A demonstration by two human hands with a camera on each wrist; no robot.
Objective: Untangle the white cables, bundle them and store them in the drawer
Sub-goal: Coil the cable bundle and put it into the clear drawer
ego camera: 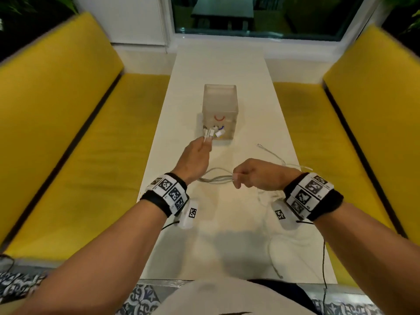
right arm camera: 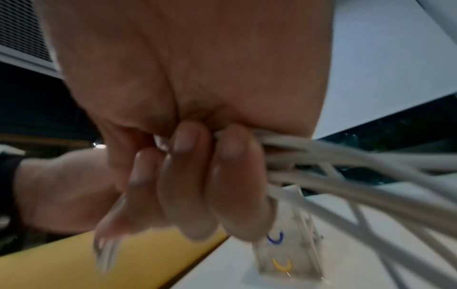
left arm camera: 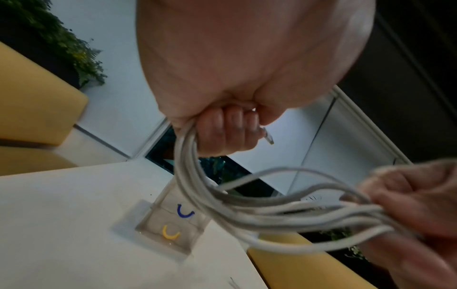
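Observation:
Several white cable strands [ego camera: 216,178] hang in loops between my two hands above the white table [ego camera: 222,235]. My left hand [ego camera: 198,148] grips one end of the bunch, and the white plugs [ego camera: 212,133] stick out past its fingers, in front of the drawer unit. In the left wrist view its fingers [left arm camera: 222,133] curl round the cables [left arm camera: 247,213]. My right hand [ego camera: 241,178] grips the other end of the loops; in the right wrist view its fingers [right arm camera: 197,185] wrap the strands [right arm camera: 346,176]. The translucent drawer unit [ego camera: 219,103] stands mid-table with its drawers closed.
A loose white cable [ego camera: 272,155] lies on the table right of my right hand, and another cable [ego camera: 271,255] trails toward the near edge. Yellow bench cushions [ego camera: 68,133] flank the narrow table. The drawers carry red [ego camera: 219,117], blue [left arm camera: 184,212] and yellow [left arm camera: 170,233] handles.

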